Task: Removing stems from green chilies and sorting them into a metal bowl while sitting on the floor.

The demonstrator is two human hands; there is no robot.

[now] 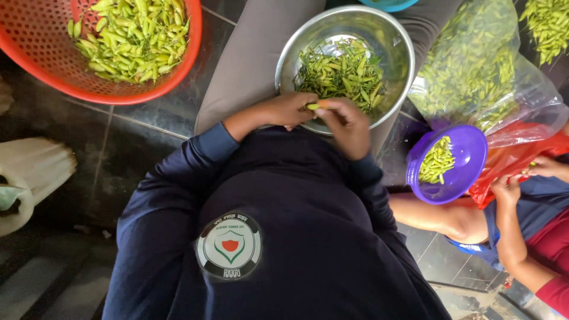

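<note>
Both my hands meet over the near rim of a steel bowl [391,44] that rests on my lap. My left hand [283,109] and my right hand [347,124] pinch one small green chilli [315,106] between their fingertips. The bowl holds a pile of green chilli stems and bits [341,72]. My dark blue sleeves and a shirt with a round badge fill the lower middle of the view.
A red plastic basket [178,71] of green chillies sits on the dark tiled floor at upper left. At right are a purple bowl [468,154] of chillies, a clear bag of chillies [474,65] and another person's hands [510,186] on red plastic. A white sack [35,166] lies at left.
</note>
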